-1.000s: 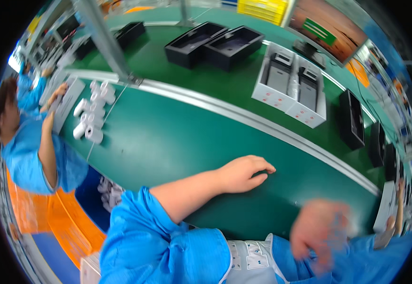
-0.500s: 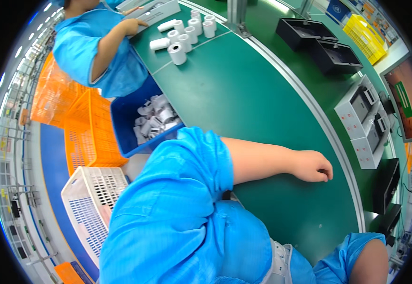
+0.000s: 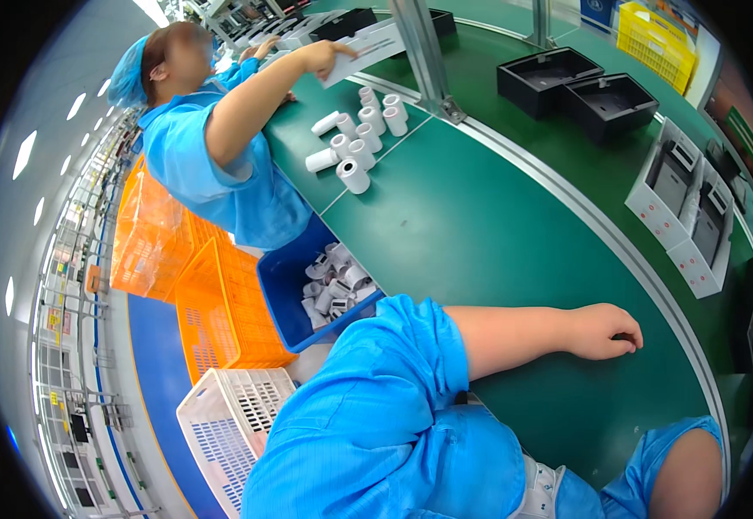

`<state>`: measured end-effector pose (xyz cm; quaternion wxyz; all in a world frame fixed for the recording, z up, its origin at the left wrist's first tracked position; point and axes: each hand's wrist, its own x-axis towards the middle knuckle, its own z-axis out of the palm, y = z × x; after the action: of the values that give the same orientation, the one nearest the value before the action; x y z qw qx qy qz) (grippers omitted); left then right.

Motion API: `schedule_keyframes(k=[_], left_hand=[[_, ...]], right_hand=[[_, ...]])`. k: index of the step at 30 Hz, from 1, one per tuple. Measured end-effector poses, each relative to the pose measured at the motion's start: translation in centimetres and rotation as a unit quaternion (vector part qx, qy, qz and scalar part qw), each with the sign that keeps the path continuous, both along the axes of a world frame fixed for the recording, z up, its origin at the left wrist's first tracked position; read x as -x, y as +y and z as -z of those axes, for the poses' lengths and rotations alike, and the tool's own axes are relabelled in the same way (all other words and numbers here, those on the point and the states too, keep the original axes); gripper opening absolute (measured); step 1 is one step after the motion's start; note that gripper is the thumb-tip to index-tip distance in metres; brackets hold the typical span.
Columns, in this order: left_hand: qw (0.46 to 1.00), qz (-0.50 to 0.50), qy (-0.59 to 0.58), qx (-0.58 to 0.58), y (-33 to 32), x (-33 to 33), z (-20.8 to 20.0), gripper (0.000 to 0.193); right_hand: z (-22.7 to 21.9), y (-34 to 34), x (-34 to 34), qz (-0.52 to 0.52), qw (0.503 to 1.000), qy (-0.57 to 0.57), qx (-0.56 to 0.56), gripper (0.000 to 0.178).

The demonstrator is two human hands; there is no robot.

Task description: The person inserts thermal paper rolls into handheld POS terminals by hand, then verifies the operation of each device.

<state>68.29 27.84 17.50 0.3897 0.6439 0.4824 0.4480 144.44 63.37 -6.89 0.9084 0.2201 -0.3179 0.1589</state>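
My left hand rests on the green tabletop, its forearm lying across it from the left. Its fingers are curled in a loose fist, and I see nothing in them. Of my right arm only the blue sleeve and part of the forearm show at the lower right; the right hand is out of view. Several white paper rolls stand or lie on the far left part of the tabletop, well apart from my left hand.
At the far left a co-worker touches a white box. Beside the table are a blue bin of white rolls, orange crates and a white basket. Black trays and open white boxes with devices line the right.
The view has shifted, so the scene sits lower and further right and more of the co-worker shows. My left hand keeps its curled pose on the tabletop. The co-worker's near arm has reached further out.
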Motion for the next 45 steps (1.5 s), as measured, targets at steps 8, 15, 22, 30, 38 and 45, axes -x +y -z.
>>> schedule_keyframes(k=[8, 15, 22, 30, 38, 45], left_hand=[[1.000, -0.009, -0.012, 0.014, -0.5, 0.4, 0.1, 0.023], [0.999, 0.003, -0.005, 0.033, 0.5, -1.5, -0.6, 0.023], [0.999, 0.019, -0.016, 0.024, -0.2, -1.5, -0.3, 0.025], [1.000, 0.001, -0.011, 0.021, -0.1, -1.2, -1.2, 0.026], [0.999, 0.004, -0.009, 0.042, 0.2, -2.3, -0.9, 0.027], [0.999, 0.011, 0.006, 0.044, -0.7, -2.6, -0.9, 0.028]], right_hand=[[-4.7, -0.7, -5.8, 0.042, 0.999, -0.025, -0.016, 0.021], [-3.3, -4.7, -5.7, 0.070, 0.997, -0.012, -0.007, 0.022], [-3.6, -3.3, -7.2, 0.071, 0.997, -0.022, -0.012, 0.023], [-4.6, -8.7, -13.9, 0.106, 0.992, -0.059, 0.015, 0.025], [-8.9, -13.2, -11.7, 0.140, 0.988, -0.071, 0.005, 0.027], [-23.1, -17.2, 15.6, 0.125, 0.989, -0.045, -0.065, 0.028]])
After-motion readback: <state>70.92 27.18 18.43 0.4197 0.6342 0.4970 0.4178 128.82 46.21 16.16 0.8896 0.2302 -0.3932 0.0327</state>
